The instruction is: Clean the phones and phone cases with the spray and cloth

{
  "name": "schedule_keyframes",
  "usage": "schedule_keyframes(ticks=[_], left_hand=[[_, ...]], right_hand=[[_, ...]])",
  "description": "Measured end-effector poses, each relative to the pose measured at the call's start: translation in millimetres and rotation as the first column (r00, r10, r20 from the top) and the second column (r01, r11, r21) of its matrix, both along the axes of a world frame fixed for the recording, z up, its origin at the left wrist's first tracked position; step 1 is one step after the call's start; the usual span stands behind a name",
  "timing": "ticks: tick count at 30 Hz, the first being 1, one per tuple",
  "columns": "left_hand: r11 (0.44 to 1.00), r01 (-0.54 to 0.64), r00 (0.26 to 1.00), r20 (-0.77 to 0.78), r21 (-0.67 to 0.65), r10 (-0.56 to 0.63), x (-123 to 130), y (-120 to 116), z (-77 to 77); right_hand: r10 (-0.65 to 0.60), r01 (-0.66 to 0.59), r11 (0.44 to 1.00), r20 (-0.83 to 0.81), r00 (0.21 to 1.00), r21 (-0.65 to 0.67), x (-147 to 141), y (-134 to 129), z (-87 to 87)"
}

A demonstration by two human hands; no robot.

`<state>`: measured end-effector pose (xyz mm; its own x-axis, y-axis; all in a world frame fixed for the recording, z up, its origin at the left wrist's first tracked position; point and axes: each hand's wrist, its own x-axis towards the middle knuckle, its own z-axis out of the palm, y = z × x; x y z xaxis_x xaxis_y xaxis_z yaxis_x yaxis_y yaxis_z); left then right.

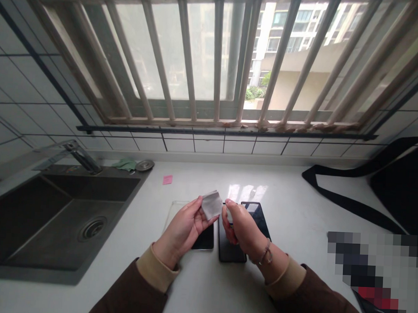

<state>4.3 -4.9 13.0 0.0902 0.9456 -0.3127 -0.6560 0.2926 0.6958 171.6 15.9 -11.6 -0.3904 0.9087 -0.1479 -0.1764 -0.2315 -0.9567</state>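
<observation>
My left hand [183, 227] is closed on a folded light-grey cloth [211, 206], pinching it by its left and lower edges above the counter. Just to the right, my right hand [245, 227] is curled around a small whitish object, with the thumb on top; the fingers hide most of it, so its kind is unclear. Below the hands lie flat dark devices that look like phones: one [205, 241] partly under my left hand, one [232, 253] below my right hand, and one [260, 218] beyond it. A clear flat case [173, 209] shows behind my left hand.
A dark sink [49, 242] with a chrome faucet [82, 156] is at the left. A green cloth [124, 165], a round metal strainer [145, 165] and a pink note [167, 179] lie near the back. A black strap [352, 199] and bag [402, 183] occupy the right.
</observation>
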Motion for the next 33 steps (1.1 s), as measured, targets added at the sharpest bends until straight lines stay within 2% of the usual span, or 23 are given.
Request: schedule_keyframes(ticks=[6,12,18,21,24,28,31,33], left_hand=[[1.0,-0.007,1.0,-0.007,0.0,0.007,1.3,-0.2,3.1],[1.0,-0.001,1.0,-0.008,0.014,0.001,1.9,0.0,3.9],[0.999,-0.007,1.0,0.0,0.035,0.007,1.3,0.2,2.5],[0.999,-0.009,1.0,-0.004,0.033,0.009,1.6,-0.1,3.4],[1.0,-0.009,1.0,-0.001,0.023,0.009,1.8,-0.5,4.6],[1.0,-0.004,1.0,0.001,0.014,0.004,2.0,-0.5,3.6],[1.0,-0.011,0.999,-0.033,0.016,0.011,1.4,0.5,1.2],[0.994,-0.092,0.987,-0.126,0.057,0.099,-0.1,1.7,0.0]], right_hand=[[0.027,-0.027,1.0,0.041,0.999,0.002,0.1,-0.5,0.0],[0.065,-0.065,0.997,0.013,0.998,0.045,1.0,-0.4,-1.3],[0.089,-0.089,0.996,0.07,0.994,-0.001,0.8,-0.6,-1.4],[0.103,-0.108,0.993,0.088,0.991,0.045,1.0,-1.1,-1.8],[0.115,-0.118,0.991,0.042,0.992,0.062,1.3,-1.7,-1.9],[0.056,-0.056,0.998,-0.015,0.998,0.001,1.0,-0.5,-2.6],[0.018,-0.021,0.999,0.084,0.996,0.035,1.3,2.0,-4.1],[-0.011,-0.003,0.996,0.161,0.987,0.088,2.1,3.2,-3.9]])
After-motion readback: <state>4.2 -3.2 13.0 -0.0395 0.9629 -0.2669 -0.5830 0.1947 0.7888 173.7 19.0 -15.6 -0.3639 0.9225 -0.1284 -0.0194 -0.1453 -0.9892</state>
